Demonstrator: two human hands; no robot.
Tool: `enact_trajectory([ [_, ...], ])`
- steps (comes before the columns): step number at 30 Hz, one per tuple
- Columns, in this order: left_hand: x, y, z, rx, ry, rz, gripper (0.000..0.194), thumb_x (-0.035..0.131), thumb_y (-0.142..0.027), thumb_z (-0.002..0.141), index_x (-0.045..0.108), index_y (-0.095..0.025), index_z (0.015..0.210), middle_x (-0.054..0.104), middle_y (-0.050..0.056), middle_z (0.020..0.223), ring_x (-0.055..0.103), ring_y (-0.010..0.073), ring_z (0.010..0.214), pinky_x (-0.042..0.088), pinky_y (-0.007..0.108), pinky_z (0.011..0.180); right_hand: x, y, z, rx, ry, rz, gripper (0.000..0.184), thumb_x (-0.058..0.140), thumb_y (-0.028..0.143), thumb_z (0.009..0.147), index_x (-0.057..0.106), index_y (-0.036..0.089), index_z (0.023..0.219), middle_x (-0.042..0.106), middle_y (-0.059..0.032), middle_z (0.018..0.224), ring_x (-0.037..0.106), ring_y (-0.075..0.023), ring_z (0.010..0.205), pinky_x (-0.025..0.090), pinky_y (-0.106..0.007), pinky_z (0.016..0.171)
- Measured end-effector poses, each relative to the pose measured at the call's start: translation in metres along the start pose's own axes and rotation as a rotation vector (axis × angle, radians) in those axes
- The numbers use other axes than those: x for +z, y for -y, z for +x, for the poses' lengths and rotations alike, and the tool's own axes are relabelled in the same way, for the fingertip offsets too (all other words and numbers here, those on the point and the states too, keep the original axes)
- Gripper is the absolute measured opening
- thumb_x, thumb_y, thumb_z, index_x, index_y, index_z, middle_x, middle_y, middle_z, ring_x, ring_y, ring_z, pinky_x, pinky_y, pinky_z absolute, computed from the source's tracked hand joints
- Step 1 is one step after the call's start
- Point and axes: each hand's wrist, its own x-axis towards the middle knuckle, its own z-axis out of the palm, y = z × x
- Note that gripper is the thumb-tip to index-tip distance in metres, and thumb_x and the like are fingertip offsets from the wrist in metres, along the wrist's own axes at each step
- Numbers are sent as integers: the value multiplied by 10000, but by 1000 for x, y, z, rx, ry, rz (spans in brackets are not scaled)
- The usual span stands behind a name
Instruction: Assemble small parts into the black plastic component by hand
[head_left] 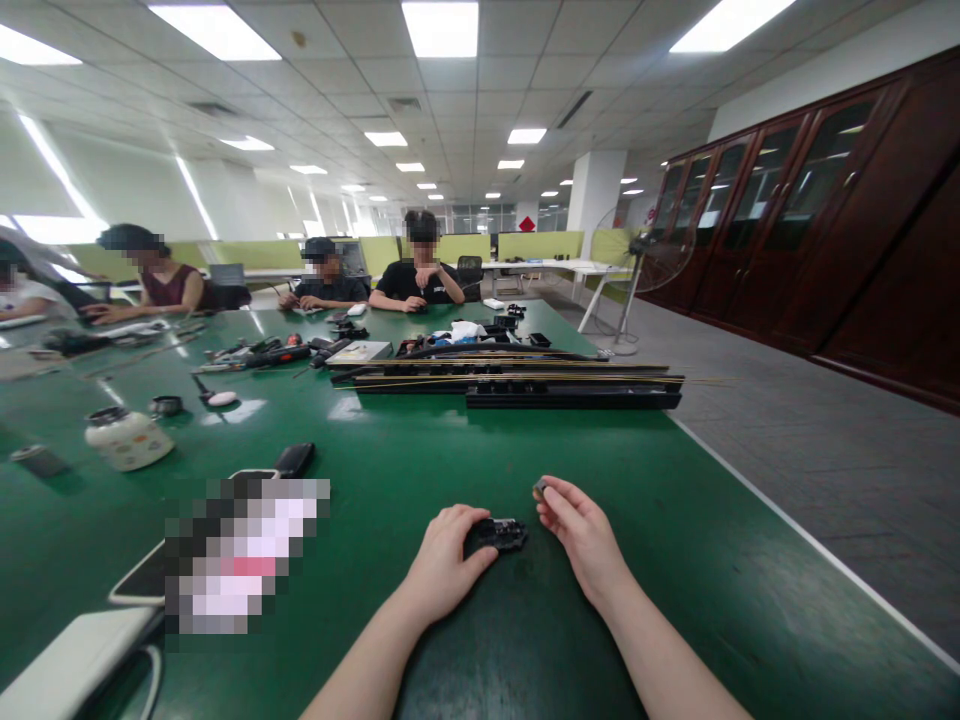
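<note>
Pinching a small grey piece (540, 489), the right hand (581, 540) is right of a jagged black part (506, 536) the left hand (448, 562) clasps on the glossy green table (720, 560).

The black part (507, 535) looks plastic, the tabletop (420, 455) glossy.

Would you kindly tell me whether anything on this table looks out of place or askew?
The thin brass-coloured rods atop the long black rails look odd: some right tips jut beyond the rails and appear to overhang the edge of the green tabletop. Nothing stands out around the left hand or right hand.
</note>
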Motion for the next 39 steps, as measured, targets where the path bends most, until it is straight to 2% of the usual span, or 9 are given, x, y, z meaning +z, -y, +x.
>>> enact_trajectory([
  [23,-1,-2,0,-10,10,-1,355,585,-270,708,552,-218,1057,582,55,1038,496,212,989,368,366,886,-3,-6,5,-35,28,-108,377,730,383,595,644,177,899,696,-44,841,594,-136,713,457,-263,677],
  [32,-1,-1,0,-11,4,-6,354,581,-281,714,551,-217,1061,580,58,1041,494,213,1000,370,367,887,1,-4,-1,-113,131,-246,390,703,414,618,626,177,918,694,-63,910,623,-202,874,446,-361,850],
  [39,0,1,0,1,2,-6,355,587,-292,709,553,-216,1054,582,58,1032,499,212,991,374,365,884,1,-8,-2,-210,277,-468,326,617,397,702,610,179,943,677,-71,909,621,-206,851,466,-362,813],
])
